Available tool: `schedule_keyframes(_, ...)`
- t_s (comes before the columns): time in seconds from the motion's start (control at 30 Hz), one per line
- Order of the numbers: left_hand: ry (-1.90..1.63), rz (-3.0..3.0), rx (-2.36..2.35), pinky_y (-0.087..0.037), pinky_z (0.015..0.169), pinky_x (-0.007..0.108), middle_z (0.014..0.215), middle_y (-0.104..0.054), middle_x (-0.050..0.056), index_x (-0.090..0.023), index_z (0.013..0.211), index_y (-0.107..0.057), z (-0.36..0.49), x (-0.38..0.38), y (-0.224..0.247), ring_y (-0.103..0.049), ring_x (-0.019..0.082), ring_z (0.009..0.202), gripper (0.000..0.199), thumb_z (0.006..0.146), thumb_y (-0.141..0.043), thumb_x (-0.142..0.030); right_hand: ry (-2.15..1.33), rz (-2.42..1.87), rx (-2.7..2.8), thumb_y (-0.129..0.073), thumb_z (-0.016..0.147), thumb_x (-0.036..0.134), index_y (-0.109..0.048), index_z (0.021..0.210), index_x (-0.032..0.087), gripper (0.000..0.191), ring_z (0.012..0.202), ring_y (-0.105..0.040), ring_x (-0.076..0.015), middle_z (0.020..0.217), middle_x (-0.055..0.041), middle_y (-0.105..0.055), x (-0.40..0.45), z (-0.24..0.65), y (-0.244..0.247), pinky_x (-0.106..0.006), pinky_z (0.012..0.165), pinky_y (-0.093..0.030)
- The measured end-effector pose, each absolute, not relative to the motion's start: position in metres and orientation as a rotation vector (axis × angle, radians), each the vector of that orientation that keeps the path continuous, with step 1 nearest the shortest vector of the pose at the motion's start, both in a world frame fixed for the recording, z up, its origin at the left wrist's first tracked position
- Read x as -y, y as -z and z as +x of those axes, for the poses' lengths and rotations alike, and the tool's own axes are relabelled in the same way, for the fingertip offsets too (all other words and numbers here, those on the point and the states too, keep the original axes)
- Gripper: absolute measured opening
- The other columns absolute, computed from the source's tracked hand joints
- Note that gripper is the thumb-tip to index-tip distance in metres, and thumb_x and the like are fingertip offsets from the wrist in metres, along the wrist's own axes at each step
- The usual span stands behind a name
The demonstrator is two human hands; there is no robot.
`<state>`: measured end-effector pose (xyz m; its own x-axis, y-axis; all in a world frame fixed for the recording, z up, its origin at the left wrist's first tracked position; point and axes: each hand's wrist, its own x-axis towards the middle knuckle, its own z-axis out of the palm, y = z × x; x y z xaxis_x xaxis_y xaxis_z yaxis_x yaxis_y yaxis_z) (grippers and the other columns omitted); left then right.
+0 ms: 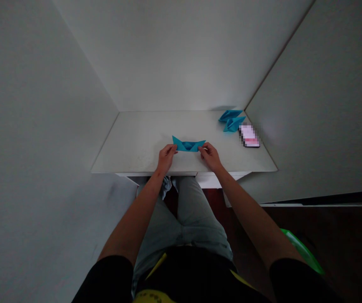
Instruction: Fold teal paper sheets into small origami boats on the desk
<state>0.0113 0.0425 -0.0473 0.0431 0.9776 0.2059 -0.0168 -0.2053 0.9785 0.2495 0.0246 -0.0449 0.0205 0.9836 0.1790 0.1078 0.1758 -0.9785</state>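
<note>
Left hand [166, 159] and right hand [210, 156] hold a blue paper boat [187, 145] near the white desk's [130, 141] front edge.

Fingers of both hands pinch together on its pointed ends. The desk runs well left of it to the wall. Upper right, two smaller paper boats [231, 120] touch, just beside a pixelated phone [248, 135].

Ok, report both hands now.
Left hand: closed, holding the left end of a blue folded-paper boat.
Right hand: closed, holding its right end.
</note>
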Motion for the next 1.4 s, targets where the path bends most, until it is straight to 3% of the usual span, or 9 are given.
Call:
schedule_keyframes(0.23,-1.406,1.127,-1.009,-0.063,0.089,0.039,0.081,-0.069,0.001,-0.022,0.084,-0.054,0.016,-0.048,0.054,-0.075,0.019,0.083,0.063,0.077,-0.082,-0.078,-0.979,-1.122,1.198,-0.075,0.084,0.076,-0.048,0.086,0.027,0.056,0.049,-0.051,-0.0105,0.068,0.0084,-0.048,-0.029,0.251,0.047,-0.027,0.048,-0.04)
schedule_keyframes(0.47,-1.289,1.234,-1.006,-0.061,0.089,0.039,0.099,-0.079,0.006,-0.018,0.102,-0.073,0.017,-0.039,0.042,-0.074,0.023,0.092,0.058,0.065,-0.096,-0.057,-1.027,-1.113,1.249,-0.075,0.085,0.075,-0.046,0.088,0.028,0.055,0.05,-0.052,-0.012,0.062,0.0093,-0.05,-0.026,0.251,0.043,-0.027,0.051,-0.041)
schedule_keyframes(0.63,-1.161,1.369,-1.174,-0.053,0.068,0.031,0.073,-0.07,0.0,-0.018,0.079,-0.075,0.013,-0.034,0.037,-0.066,0.019,0.075,0.04,0.072,-0.092,-0.054,-1.113,-1.121,1.27,-0.093,0.065,0.066,-0.054,0.093,0.027,0.062,0.053,-0.05,-0.012,0.066,0.0085,-0.057,-0.023,0.248,0.042,-0.027,0.051,-0.042)
schedule_keyframes(0.83,-1.24,1.223,-1.373,-0.046,0.06,0.029,0.056,-0.052,-0.002,-0.021,0.062,-0.057,0.011,-0.039,0.044,-0.059,0.017,0.065,0.059,0.089,-0.074,-0.071,-1.031,-1.251,1.304,-0.079,0.079,0.076,-0.052,0.073,0.026,0.056,0.051,-0.045,-0.0136,0.053,0.0064,-0.049,-0.022,0.253,0.044,-0.029,0.053,-0.039)
schedule_keyframes(1.03,-1.371,1.122,-1.19,-0.048,0.052,0.028,0.066,-0.064,0.001,-0.016,0.097,-0.072,0.011,-0.04,0.045,-0.059,0.015,0.051,0.075,0.097,-0.046,-0.086,-1.029,-1.322,1.285,-0.046,0.094,0.086,-0.054,0.061,0.026,0.069,0.059,-0.056,-0.0205,0.053,-0.002,-0.056,-0.022,0.253,0.047,-0.036,0.065,-0.051)
schedule_keyframes(1.1,-1.36,1.153,-1.183,-0.045,0.047,0.027,0.068,-0.066,0.001,-0.015,0.105,-0.074,0.012,-0.037,0.042,-0.057,0.013,0.046,0.078,0.096,-0.046,-0.087,-1.003,-1.31,1.261,-0.045,0.096,0.085,-0.06,0.068,0.026,0.067,0.058,-0.055,-0.0207,0.055,-0.0014,-0.056,-0.021,0.252,0.045,-0.036,0.064,-0.049)
schedule_keyframes(1.17,-1.351,1.192,-1.188,-0.045,0.045,0.026,0.07,-0.068,0.002,-0.015,0.108,-0.075,0.012,-0.034,0.038,-0.058,0.012,0.044,0.079,0.096,-0.047,-0.088,-0.956,-1.254,1.256,-0.049,0.096,0.08,-0.071,0.089,0.024,0.061,0.057,-0.053,-0.0187,0.065,-0.0006,-0.061,-0.018,0.252,0.042,-0.034,0.061,-0.047)
schedule_keyframes(1.27,-1.331,1.237,-1.199,-0.05,0.047,0.027,0.068,-0.069,0.003,-0.014,0.107,-0.074,0.012,-0.032,0.034,-0.062,0.014,0.046,0.082,0.095,-0.046,-0.09,-0.849,-1.176,1.342,-0.059,0.097,0.07,-0.073,0.121,0.025,0.053,0.059,-0.052,-0.0152,0.092,-0.0021,-0.071,-0.01,0.25,0.035,-0.032,0.06,-0.044)
schedule_keyframes(1.4,-1.347,1.245,-1.233,-0.052,0.048,0.028,0.058,-0.064,0.001,-0.014,0.102,-0.072,0.012,-0.033,0.034,-0.064,0.017,0.048,0.085,0.094,-0.041,-0.093,-0.762,-1.185,1.554,-0.067,0.095,0.065,-0.078,0.112,0.024,0.045,0.072,-0.06,-0.0173,0.101,-0.0053,-0.076,0.002,0.25,0.029,-0.032,0.068,-0.048)
